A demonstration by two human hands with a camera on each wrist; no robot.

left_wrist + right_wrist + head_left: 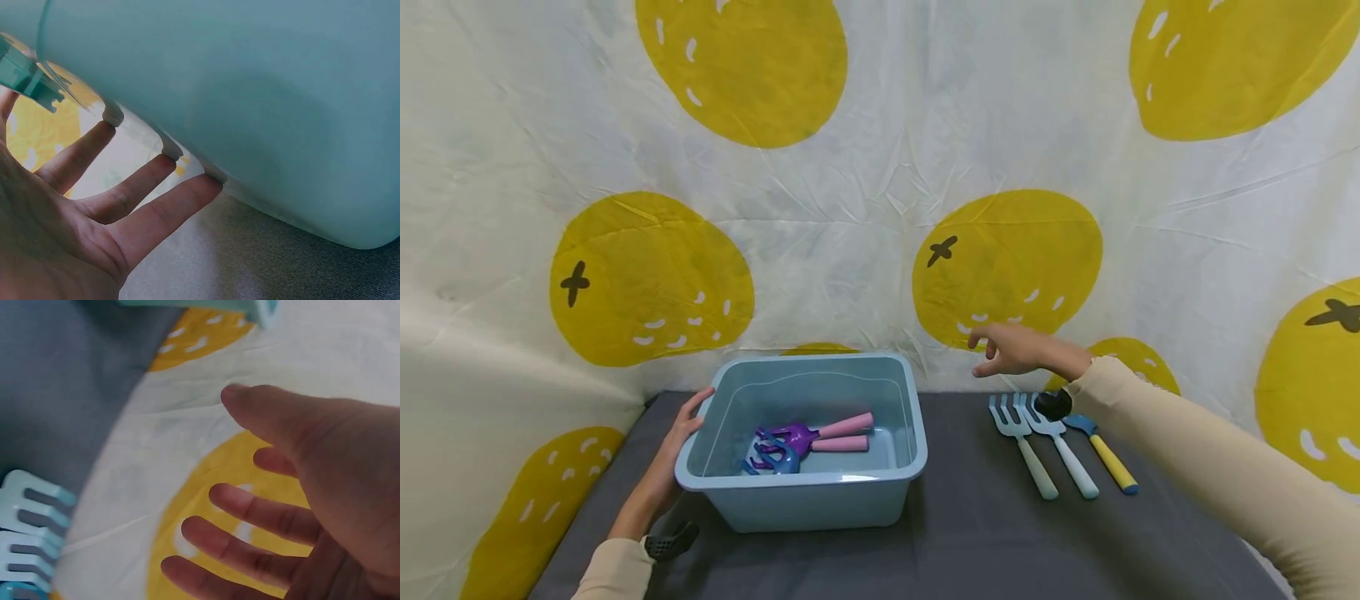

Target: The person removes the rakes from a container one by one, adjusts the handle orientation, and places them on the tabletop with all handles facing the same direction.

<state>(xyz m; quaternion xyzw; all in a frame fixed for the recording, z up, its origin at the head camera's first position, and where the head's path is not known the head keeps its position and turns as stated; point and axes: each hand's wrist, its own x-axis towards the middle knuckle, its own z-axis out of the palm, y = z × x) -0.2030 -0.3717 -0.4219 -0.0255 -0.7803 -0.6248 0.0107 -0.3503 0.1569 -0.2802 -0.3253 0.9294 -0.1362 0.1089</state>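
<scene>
A light blue plastic bin [805, 504] stands on the dark table. My left hand [677, 446] is at its left side, and in the left wrist view the straight fingers [169, 215] touch the outer wall with their tips. Inside the bin lie purple hand forks with pink handles [842, 444] and a blue fork head [786, 458] partly over them. My right hand [1018, 348] hovers in the air, holding nothing, fingers spread in the right wrist view. Nearest below it are two light blue hand forks [1011, 421] with pale handles.
A blue-headed tool with a yellow handle [1112, 462] lies right of the pale forks, its head partly hidden by the right wrist. A white cloth [865, 275] with yellow fruit prints hangs behind the table [970, 542].
</scene>
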